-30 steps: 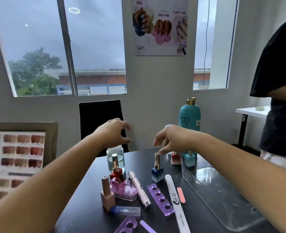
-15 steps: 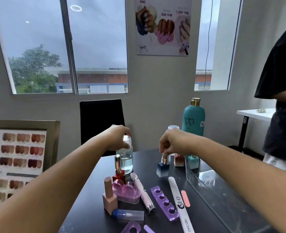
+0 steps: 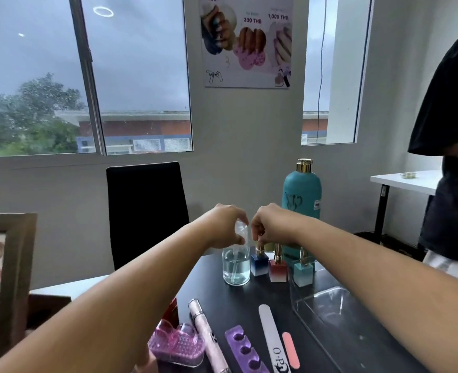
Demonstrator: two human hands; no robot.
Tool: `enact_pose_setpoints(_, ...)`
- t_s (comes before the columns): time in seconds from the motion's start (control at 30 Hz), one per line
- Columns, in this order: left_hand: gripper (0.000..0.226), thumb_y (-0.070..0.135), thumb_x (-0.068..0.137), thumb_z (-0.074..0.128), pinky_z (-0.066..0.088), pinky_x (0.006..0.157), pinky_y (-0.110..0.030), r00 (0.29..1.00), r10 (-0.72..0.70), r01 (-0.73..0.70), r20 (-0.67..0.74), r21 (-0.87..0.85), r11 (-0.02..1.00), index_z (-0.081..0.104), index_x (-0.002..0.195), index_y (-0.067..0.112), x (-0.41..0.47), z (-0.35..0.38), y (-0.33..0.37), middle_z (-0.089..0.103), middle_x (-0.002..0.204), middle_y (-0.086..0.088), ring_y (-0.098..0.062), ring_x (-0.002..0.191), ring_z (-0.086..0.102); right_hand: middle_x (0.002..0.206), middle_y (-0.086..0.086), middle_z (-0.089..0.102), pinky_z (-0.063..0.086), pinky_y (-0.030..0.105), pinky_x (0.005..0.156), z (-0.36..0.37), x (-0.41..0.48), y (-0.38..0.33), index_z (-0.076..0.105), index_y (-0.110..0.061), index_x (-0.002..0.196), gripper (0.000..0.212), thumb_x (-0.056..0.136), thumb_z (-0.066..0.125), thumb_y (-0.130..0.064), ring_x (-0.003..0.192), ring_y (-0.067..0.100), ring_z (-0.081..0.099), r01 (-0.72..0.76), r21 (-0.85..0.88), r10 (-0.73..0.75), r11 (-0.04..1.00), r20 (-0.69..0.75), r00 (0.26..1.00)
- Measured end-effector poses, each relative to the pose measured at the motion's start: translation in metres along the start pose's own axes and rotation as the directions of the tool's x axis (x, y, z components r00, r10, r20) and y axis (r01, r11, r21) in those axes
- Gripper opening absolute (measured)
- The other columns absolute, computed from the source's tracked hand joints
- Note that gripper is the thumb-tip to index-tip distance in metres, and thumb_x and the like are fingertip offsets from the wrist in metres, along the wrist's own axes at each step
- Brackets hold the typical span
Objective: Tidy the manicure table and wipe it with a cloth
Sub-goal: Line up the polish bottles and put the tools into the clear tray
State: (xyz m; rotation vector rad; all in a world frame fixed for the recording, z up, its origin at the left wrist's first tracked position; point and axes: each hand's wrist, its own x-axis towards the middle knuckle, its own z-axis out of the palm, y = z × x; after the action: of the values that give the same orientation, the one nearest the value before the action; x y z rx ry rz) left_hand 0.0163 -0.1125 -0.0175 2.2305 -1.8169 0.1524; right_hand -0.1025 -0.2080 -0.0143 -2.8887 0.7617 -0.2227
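The tidying looks barely under way: the left hand [image 3: 224, 227] is curled round the top of the spray bottle [image 3: 236, 265] and the right hand [image 3: 272, 224] pinches the cap of the blue polish [image 3: 259, 262]. Both stand at the far end of the surface [image 3: 249, 300] beside the red polish [image 3: 277, 270], while the file [image 3: 272, 337], toe separator [image 3: 245, 348] and pen [image 3: 206, 335] lie loose nearer. No cloth shows, so wiping seems not yet begun; the left forearm hides things at the near left, and the file's near end is cut off.

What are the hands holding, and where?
Left hand: clear spray bottle, by its white top. Right hand: blue nail polish bottle, by its gold cap.
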Motion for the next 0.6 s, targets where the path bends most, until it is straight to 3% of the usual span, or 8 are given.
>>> enact_pose_setpoints(0.07, 0.043, 0.028, 0.079, 0.069, 0.040, 0.098, -0.033, 1.000, 0.002, -0.002, 0.004, 0.011, 1.000, 0.057, 0.121, 0.023, 0.002, 0.002, 0.000, 0.058, 0.125, -0.001, -0.020, 0.119, 0.047, 0.082, -0.002, 0.065, 0.050, 0.023, 0.068, 0.003, 0.001, 0.000, 0.072, -0.012, 0.086, 0.009, 0.082, 0.069, -0.005, 0.076, 0.013, 0.060, 0.004, -0.011, -0.004, 1.000, -0.013, 1.000)
enact_pose_setpoints(0.3, 0.055, 0.033, 0.079, 0.069, 0.036, 0.101, -0.031, 1.000, -0.017, 0.018, -0.026, 0.041, 0.999, 0.050, 0.129, 0.019, -0.004, -0.002, -0.001, 0.055, 0.131, -0.002, -0.022, 0.123, 0.046, 0.099, 0.003, 0.069, 0.054, 0.033, 0.084, -0.005, -0.004, 0.000, 0.072, -0.011, 0.097, 0.014, 0.082, 0.071, -0.010, 0.089, 0.018, 0.065, 0.012, -0.004, -0.012, 1.000, -0.070, 0.997)
enact_pose_setpoints(0.6, 0.053, 0.037, 0.079, 0.069, 0.037, 0.096, -0.027, 0.995, -0.065, 0.069, -0.074, 0.061, 0.996, 0.054, 0.126, 0.018, -0.053, -0.048, -0.010, 0.057, 0.128, -0.004, -0.021, 0.115, 0.052, 0.096, -0.004, 0.068, 0.051, 0.021, 0.082, -0.022, -0.042, -0.021, 0.071, -0.016, 0.100, 0.018, 0.082, 0.072, -0.019, 0.087, 0.010, 0.063, 0.116, 0.039, -0.110, 0.992, -0.132, 0.985)
